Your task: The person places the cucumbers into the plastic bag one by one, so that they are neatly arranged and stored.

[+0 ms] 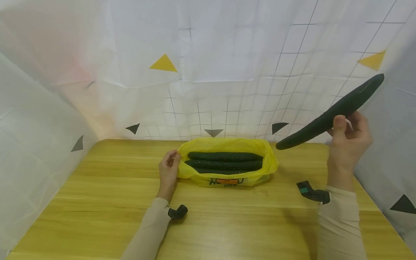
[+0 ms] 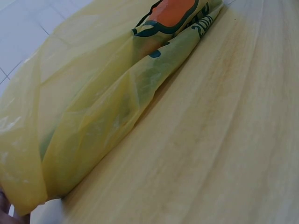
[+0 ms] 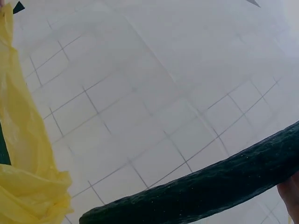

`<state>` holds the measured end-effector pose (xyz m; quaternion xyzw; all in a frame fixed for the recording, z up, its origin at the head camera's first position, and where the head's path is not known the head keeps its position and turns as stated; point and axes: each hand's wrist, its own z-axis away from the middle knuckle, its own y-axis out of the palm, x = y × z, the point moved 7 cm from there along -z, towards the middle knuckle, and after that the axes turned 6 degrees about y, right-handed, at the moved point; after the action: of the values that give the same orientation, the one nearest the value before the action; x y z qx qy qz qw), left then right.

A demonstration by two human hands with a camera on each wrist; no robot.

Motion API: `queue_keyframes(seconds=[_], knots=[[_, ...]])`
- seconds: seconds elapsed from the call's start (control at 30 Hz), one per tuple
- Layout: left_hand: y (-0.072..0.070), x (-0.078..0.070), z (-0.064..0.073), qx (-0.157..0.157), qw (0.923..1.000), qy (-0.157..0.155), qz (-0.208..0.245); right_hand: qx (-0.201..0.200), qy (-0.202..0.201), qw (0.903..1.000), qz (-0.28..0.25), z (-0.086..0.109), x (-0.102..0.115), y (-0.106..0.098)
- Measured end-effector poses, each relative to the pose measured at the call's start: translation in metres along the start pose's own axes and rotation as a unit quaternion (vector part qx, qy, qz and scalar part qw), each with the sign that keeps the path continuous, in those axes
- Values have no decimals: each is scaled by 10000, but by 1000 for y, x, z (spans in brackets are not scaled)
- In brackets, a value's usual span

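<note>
A long dark green cucumber (image 1: 331,113) is gripped in my right hand (image 1: 349,139), raised and tilted above the table's right side. The right wrist view shows this cucumber (image 3: 196,191) crossing the lower right, with a bit of the hand at the edge. A yellow plastic bag (image 1: 224,142) lies on the table with its mouth open upward. Several more cucumbers (image 1: 225,165) lie side by side inside it. At the bag's left end, my left hand (image 1: 169,169) pinches the rim. Print shows on the front of the bag (image 2: 107,98) in the left wrist view.
The wooden table (image 1: 97,206) reaches back to a white sheet wall (image 1: 214,101) with grid lines and yellow and dark triangles. White sheets also stand at the left and right. A small black device (image 1: 313,193) is strapped on each wrist.
</note>
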<state>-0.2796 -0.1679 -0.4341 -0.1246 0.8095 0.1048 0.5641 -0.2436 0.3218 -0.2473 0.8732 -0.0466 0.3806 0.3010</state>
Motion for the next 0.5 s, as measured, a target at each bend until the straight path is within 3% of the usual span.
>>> queue_keyframes(seconds=[0.3, 0.5], knots=[[-1, 0, 0, 102, 9997, -209, 81, -101, 94, 9996, -235, -2, 2, -2], [1, -22, 5, 231, 9992, -335, -18, 56, -78, 10000, -23, 0, 6, 1]])
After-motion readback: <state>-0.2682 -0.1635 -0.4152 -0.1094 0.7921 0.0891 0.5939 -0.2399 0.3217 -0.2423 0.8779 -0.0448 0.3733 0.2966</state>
